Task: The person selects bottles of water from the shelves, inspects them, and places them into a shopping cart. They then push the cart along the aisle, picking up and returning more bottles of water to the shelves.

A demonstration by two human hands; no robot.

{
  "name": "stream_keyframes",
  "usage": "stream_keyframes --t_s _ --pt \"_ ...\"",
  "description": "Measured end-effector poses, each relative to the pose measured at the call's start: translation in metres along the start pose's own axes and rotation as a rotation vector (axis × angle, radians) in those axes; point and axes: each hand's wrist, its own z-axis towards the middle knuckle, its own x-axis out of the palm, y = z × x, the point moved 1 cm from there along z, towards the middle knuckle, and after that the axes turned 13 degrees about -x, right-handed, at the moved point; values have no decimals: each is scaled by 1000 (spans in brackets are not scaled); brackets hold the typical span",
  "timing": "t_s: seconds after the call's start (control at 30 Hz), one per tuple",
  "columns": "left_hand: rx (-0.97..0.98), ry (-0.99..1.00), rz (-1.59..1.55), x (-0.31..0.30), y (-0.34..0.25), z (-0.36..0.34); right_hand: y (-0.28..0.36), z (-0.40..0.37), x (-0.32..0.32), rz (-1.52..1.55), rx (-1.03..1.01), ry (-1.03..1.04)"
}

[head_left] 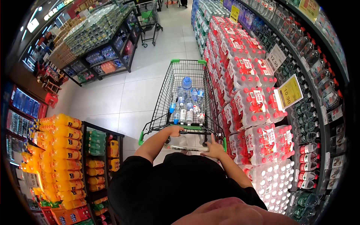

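Observation:
A black wire shopping cart [159,95] with green corners stands in front of my body. Several clear bottles [182,114] and a larger blue-tinted bottle [186,83] lie in it. My left hand [173,131] is closed on the cart's near edge, its fingertips partly hidden. By the right end of the pale handle bar [185,148] is my right hand [215,148], palm down against the bar, with index finger and thumb spread apart.
Stacked red-capped bottle packs [255,105] line the cart's right side, with a yellow price sign [290,92]. Orange drink bottles [67,153] stand at the left. Tiled floor [138,90] runs ahead to another cart [148,20]; a water display [95,32] is at upper left.

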Motion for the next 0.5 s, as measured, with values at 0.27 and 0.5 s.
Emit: stream_keyframes --t_s 0.27,0.5 --pt "-42 -38 -9 55 -47 -51 11 -63 22 -65 22 91" --pt "-72 -19 -27 91 -79 -80 1 -104 67 -80 -8 -54"
